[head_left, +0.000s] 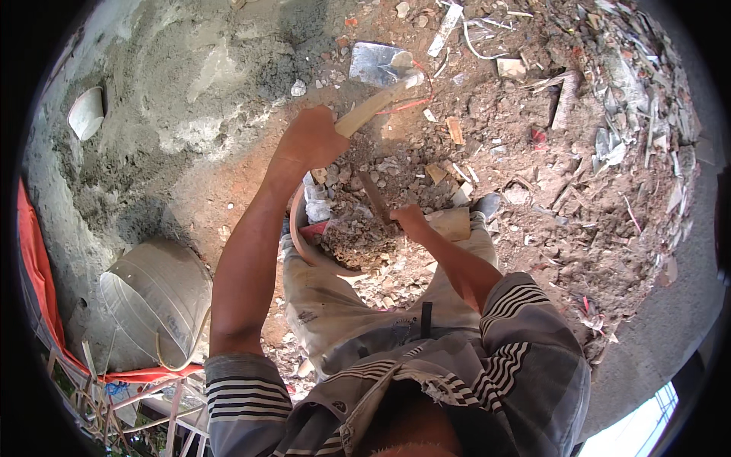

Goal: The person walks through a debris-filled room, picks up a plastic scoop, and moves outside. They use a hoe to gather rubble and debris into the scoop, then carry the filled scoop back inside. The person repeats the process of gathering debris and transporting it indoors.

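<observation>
My left hand (311,137) grips the pale wooden handle (373,107) of a hoe whose flat metal blade (378,63) lies on the rubble ahead. My right hand (409,218) holds the same handle lower down, close to my knees. Between my legs sits a round basin (298,240) with a reddish rim, filled with broken stone and dirt (352,232). Both fists are closed tight around the handle.
A mound of grey wet cement (175,84) lies at the left, with a white bowl (85,113) on its edge. A tipped metal bucket (156,301) rests at lower left beside an orange sheet (34,259). Brick and tile debris (594,137) covers the right.
</observation>
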{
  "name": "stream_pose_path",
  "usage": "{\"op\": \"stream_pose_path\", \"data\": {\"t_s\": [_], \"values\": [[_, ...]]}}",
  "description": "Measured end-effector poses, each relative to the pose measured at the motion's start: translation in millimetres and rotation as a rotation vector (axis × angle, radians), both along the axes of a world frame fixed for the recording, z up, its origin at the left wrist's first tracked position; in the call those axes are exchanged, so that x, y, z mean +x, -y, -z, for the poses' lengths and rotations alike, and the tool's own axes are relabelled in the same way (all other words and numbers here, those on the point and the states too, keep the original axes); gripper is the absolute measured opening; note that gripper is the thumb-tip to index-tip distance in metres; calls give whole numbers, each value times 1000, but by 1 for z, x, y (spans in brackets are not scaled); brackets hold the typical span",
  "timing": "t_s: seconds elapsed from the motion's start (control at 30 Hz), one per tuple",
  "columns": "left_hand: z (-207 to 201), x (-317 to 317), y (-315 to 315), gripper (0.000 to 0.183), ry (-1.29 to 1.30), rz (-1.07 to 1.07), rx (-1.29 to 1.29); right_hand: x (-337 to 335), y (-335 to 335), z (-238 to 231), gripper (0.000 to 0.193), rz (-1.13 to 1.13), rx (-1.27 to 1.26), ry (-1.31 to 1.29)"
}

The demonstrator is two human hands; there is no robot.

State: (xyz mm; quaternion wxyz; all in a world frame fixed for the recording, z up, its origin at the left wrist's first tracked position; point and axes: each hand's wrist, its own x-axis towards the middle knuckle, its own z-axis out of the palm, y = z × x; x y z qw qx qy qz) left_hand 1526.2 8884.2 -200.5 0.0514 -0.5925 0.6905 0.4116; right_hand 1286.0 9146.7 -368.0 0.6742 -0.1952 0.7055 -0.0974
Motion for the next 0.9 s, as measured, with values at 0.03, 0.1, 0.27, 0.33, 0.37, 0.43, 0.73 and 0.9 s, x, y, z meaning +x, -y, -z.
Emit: {"op": "stream_pose_path", "data": {"t_s": [0.03, 0.1, 0.27, 0.33, 0.37, 0.43, 0.73, 0.9], "values": [[4, 2, -8, 39, -4, 12, -10, -12, -18, -34, 22, -60, -81, -51], [10, 3, -8, 36, -24, 48, -9, -22, -59, -102, 18, 106, 62, -296], [6, -5, 8, 35, -57, 131, 145, 26, -128, -222, 21, 289, -77, -705], [0, -10, 11, 30, -92, 89, 118, 63, -132, -235, 23, 621, -146, -638], [-2, -13, 19, 28, -36, 31, 224, 82, -131, -235, 23, 778, -184, -599], [-7, -16, 24, 24, 1, -26, 277, 113, -136, -234, 23, 881, -157, -530], [-9, -28, 21, 22, 60, -45, 301, 205, -202, -206, 22, 1107, -187, -333], [11, -60, 9, 24, 94, 58, 300, 188, -249, -214, 29, 965, 0, -622]]}}
